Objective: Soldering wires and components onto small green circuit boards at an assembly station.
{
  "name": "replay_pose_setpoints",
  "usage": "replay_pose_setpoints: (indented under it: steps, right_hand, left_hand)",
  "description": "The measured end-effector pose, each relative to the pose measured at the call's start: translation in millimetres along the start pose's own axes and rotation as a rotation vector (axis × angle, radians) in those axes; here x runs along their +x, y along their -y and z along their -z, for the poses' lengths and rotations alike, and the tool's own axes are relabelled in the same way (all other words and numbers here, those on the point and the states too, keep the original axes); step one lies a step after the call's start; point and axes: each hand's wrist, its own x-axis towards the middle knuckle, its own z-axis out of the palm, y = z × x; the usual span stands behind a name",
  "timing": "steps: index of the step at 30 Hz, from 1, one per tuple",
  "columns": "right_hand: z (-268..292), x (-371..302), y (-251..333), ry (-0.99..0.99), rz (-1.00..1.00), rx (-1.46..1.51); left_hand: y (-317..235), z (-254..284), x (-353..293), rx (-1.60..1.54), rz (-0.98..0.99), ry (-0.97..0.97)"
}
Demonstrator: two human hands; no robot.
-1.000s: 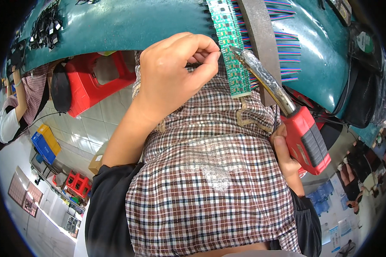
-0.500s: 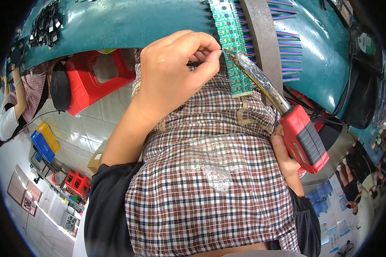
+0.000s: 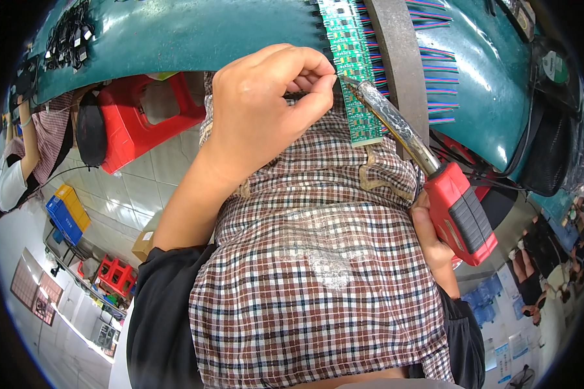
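A long green circuit board panel (image 3: 363,123) with rows of small parts lies at the table's front edge, its near end reaching past the edge. My left hand (image 3: 266,110) is at the panel's left side, thumb and forefinger pinched together; whatever they pinch is too small to make out. In my right hand (image 3: 431,230) is a soldering iron (image 3: 402,129) with a red and black gun-shaped handle, my fingers partly hidden behind it. Its metal tip points up and left, over the panel close to my left fingertips. I cannot tell whether it touches.
A dark grey bar (image 3: 402,71) lies along the panel's right side, with several striped wire bundles (image 3: 441,81) sticking out beyond it. Black cables (image 3: 70,35) lie far left on the green table (image 3: 169,42). A red stool (image 3: 126,126) stands left; another person's arm (image 3: 29,139) shows beyond it.
The soldering iron has shifted slightly right and down, its tip a little farther from my left fingertips. My left hand stays in nearly the same place, still pinched.
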Motion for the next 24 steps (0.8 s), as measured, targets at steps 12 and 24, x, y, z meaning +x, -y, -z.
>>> replay_pose_setpoints:
  steps: [12,24]
  right_hand:
    - [1,-13,-4,-0.035,-0.102,0.052]
    - [3,-18,-3,-0.041,-0.152,-0.050]
  left_hand:
    - [1,-4,0,-0.027,-0.002,-0.048]
    - [4,-5,-3,-0.032,-0.017,-0.073]
